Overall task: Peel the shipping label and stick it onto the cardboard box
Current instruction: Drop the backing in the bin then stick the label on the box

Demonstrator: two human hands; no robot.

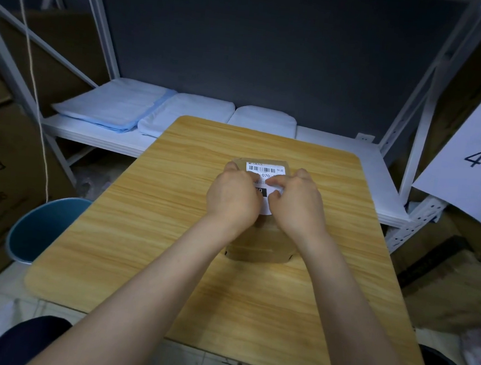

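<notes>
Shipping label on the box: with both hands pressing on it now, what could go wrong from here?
1. The shipping label could set crooked or creased: the left hand and right hand cover its lower part, so that edge is hidden.
2. Its near end seems to lie past the top edge of the cardboard box, so it may fold over or lift.
3. Fingers pressing near the barcode might wrinkle it.

Both bare forearms stretched forward, converging. Left hand (232,194) and right hand (298,202) sit side by side, palms down, fingertips nearly meeting between them. Fingers curled, seemingly pressing flat rather than gripping, hard to tell.
</notes>
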